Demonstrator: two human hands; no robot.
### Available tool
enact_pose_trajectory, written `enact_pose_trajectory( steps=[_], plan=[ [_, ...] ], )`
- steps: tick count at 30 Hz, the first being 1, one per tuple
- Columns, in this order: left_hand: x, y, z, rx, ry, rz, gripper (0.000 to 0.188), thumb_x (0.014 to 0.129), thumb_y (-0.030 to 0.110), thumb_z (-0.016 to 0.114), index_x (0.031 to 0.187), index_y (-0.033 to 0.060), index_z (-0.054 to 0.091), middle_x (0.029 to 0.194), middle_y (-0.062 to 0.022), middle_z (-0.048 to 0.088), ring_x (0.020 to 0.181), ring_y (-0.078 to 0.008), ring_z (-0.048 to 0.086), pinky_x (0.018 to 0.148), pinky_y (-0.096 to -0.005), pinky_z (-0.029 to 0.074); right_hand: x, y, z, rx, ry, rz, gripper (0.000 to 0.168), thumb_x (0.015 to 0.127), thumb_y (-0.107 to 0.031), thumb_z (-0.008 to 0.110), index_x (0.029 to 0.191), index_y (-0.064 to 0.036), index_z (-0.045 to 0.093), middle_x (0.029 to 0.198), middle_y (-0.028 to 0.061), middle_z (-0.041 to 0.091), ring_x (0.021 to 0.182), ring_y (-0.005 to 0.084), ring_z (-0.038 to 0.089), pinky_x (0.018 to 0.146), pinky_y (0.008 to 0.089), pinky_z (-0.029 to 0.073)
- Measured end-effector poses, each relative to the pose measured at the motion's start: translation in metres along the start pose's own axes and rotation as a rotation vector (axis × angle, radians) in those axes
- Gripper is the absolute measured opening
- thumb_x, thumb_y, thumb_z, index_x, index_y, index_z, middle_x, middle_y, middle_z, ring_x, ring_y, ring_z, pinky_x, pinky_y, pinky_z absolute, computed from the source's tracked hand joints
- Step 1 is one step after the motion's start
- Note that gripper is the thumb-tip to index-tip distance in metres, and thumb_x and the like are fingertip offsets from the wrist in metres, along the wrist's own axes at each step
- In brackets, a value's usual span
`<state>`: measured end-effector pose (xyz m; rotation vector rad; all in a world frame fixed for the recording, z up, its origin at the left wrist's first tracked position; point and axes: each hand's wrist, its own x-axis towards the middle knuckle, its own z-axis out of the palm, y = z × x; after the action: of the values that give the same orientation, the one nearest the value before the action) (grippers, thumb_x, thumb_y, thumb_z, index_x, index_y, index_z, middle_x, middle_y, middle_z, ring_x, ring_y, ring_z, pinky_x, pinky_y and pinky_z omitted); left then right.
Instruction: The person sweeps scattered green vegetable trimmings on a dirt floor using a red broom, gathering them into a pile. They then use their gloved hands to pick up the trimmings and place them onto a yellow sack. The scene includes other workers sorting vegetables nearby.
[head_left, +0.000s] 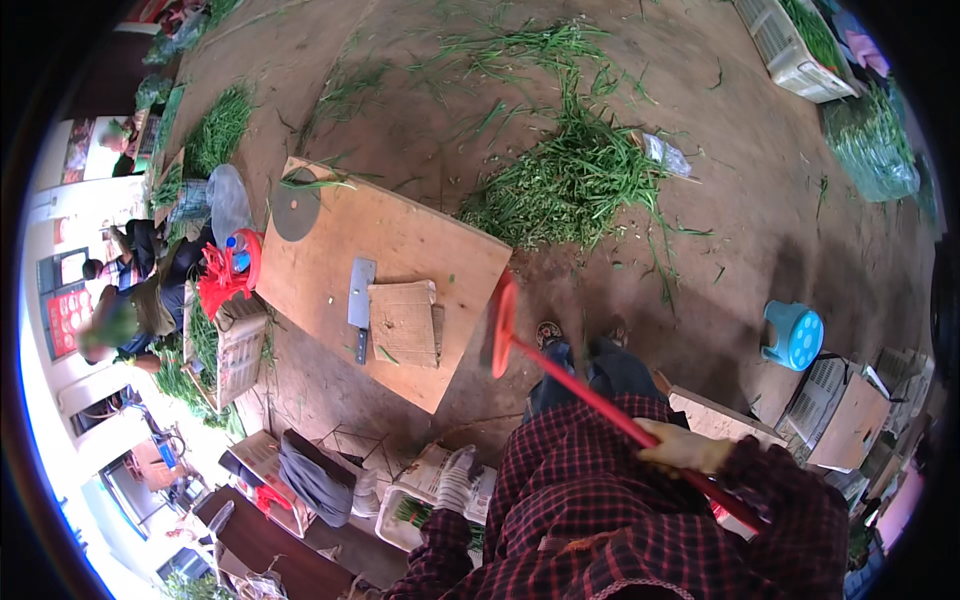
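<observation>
My right hand (686, 446), in a pale yellow glove, grips the red handle (585, 391) of a long-handled floor tool. Its flat orange-red head (505, 330) is by the right corner of a wooden board (315, 262); whether it is a broom is unclear. Down at my left side, my left hand (455, 484) wears a grey-white striped glove. It is over or beside a white crate (394, 517) holding greens, and contact cannot be made out. A cleaver (361, 289) and folded cardboard (403, 322) lie on the board, with a grey disc (296, 210) at its far corner.
A heap of cut green stalks (562, 187) lies on the floor ahead, with loose strands around it. A blue stool (793, 336) stands at right. At left, a person (161, 296) sits near a crate (240, 356) and red bags (221, 274). Another crate (791, 52) is far right.
</observation>
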<state>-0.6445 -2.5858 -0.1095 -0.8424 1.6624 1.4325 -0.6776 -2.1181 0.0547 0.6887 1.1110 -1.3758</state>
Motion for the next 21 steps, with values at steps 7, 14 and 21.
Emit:
enact_pose_trajectory(
  steps=[7, 14, 21],
  plan=[
    [-0.027, 0.107, 0.032, -0.264, 0.311, -0.218, 0.028, 0.084, 0.019, 0.061, 0.11, 0.0094, 0.055, 0.106, -0.0091, 0.059, 0.097, -0.023, 0.057, 0.077, -0.0384, 0.05, 0.171, -0.025, 0.001, -0.217, -0.149, -0.031, 0.052, 0.081, -0.012, 0.057, 0.128, -0.004, 0.036, 0.064, 0.0025, 0.05, 0.049, 0.0092, 0.049, 0.041, 0.023, 0.042],
    [-0.06, 0.056, 0.073, -0.269, 0.318, -0.311, 0.025, 0.087, 0.022, 0.056, 0.11, 0.0111, 0.055, 0.107, -0.0074, 0.06, 0.094, -0.0243, 0.058, 0.075, -0.0388, 0.05, 0.09, -0.049, -0.158, 0.038, -0.041, -0.03, 0.068, 0.082, -0.007, 0.057, 0.139, -0.007, 0.02, 0.064, 0.0038, 0.047, 0.046, 0.0111, 0.046, 0.038, 0.0269, 0.041],
    [-0.054, 0.073, 0.16, -0.33, 0.276, -0.238, 0.027, 0.085, 0.021, 0.061, 0.109, 0.009, 0.057, 0.102, -0.0066, 0.061, 0.089, -0.021, 0.059, 0.072, -0.0347, 0.05, 0.017, -0.108, -0.271, -0.121, 0.209, -0.039, 0.067, 0.084, -0.008, 0.053, 0.142, -0.01, 0.018, 0.063, 0.0028, 0.045, 0.046, 0.0112, 0.045, 0.039, 0.0278, 0.04]
  ],
)
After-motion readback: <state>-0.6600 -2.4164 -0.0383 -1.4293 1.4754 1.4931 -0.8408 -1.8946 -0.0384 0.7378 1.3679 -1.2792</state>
